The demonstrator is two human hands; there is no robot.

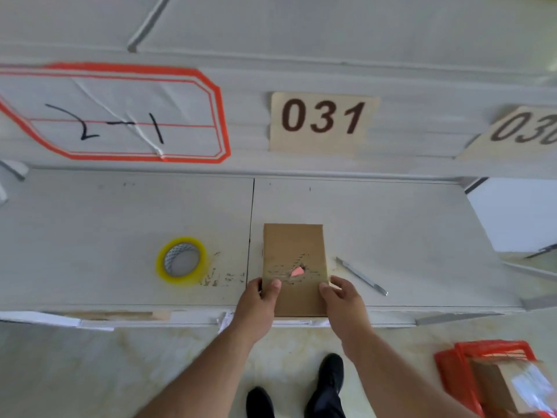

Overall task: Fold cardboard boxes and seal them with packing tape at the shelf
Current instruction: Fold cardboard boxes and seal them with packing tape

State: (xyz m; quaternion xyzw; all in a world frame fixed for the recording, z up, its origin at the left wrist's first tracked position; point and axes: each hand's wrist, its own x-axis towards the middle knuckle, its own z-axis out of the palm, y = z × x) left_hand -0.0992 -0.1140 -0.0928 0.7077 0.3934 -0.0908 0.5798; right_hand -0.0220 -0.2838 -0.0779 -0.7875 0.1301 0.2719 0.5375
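Note:
A flat brown cardboard box (294,251) lies on the white shelf (120,212), its near end at the shelf's front edge. Its top face is scuffed, with a small tear showing pink. My left hand (259,300) grips the box's near left edge, thumb on top. At the near right edge my right hand (343,297) holds it the same way. A roll of clear yellowish packing tape (181,260) lies flat on the shelf to the left of the box, apart from it.
A thin metal blade or cutter (361,276) lies on the shelf right of the box. Labels "031" (324,120) and a red-bordered tag (114,113) hang above. A red basket (494,375) with a taped box sits on the floor at lower right. My shoes (328,384) are below.

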